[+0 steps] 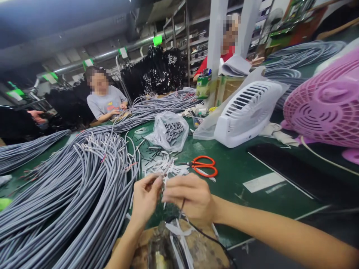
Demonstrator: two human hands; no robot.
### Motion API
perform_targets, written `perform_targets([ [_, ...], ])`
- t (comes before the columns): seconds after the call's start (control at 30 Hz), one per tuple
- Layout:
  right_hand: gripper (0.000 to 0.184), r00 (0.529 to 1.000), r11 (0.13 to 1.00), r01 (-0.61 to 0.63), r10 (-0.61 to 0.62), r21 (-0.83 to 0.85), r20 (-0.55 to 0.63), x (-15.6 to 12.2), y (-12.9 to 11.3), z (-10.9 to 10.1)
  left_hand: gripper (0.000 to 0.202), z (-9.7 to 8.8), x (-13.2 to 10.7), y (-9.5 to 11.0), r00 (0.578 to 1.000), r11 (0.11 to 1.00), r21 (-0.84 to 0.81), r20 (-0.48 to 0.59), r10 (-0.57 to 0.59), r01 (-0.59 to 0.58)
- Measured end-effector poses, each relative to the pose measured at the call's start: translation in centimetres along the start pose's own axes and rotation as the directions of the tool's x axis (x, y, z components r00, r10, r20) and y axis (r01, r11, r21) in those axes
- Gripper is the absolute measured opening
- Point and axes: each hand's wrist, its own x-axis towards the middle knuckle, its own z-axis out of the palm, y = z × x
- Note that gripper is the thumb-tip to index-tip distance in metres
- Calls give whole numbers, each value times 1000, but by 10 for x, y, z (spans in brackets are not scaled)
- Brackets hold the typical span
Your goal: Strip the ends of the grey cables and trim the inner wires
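Note:
My left hand [146, 196] is closed, thumb and index finger pinched together at their tips. Facing it, my right hand [192, 196] is also closed, its fingertips almost meeting the left ones. Whatever lies between the fingers is thin, blurred and mostly hidden. A thin dark cord [207, 236] runs from below my right hand toward the lower right. Under the hands stands a worn block [204, 248] with white strips tied over it. White scraps [168, 167] lie just beyond my fingertips, beside orange-handled scissors [206, 166].
Bundles of grey cables [92, 183] fill the left side. A plastic bag of short grey tubes [172, 132] sits on the green table [232, 164]. A white fan [246, 112] and a pink fan [328, 101] stand right. Two people are across the table.

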Motion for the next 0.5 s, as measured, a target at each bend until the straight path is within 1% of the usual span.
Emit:
perform_targets([
  [0.03,10,997,999,49,-50,18,53,-1,-4,-1,33,-1,1,-1,999,999,26,-28,26,-25],
  [0.1,12,971,986,155,-164,61,175,-2,-9,-4,29,-5,4,-3,996,998,50,-71,50,-47],
  [0.13,12,954,978,205,-211,50,213,-2,-11,-6,29,-8,5,-3,995,997,51,-80,57,-53],
  [0.17,12,947,972,235,-228,-3,224,0,-12,-9,29,-11,6,-4,994,997,45,-86,68,-64],
  [0.2,14,955,967,237,-214,-96,208,2,-12,-12,29,-14,7,-5,993,996,40,-82,87,-84],
  [0.23,19,973,955,198,-166,-219,158,4,-11,-15,29,-16,7,-6,991,993,35,-72,112,-110],
  [0.27,24,991,930,124,-97,-346,94,7,-10,-17,29,-18,7,-6,989,991,30,-63,133,-131],
  [0.3,28,999,890,49,-36,-454,36,9,-8,-19,29,-19,6,-6,988,989,27,-54,148,-147],
  [0.33,29,1000,844,5,-2,-536,6,11,-7,-21,28,-20,5,-5,987,987,26,-46,157,-156],
  [0.37,30,1000,800,-6,10,-599,3,12,-6,-21,28,-19,4,-5,986,987,31,-36,160,-159],
  [0.43,29,999,734,43,-17,-678,45,12,-4,-20,28,-17,1,-4,987,986,51,-15,162,-161],
  [0.5,29,994,700,100,-45,-707,96,11,-4,-18,29,-14,-1,-3,986,983,75,-3,166,-165],
])
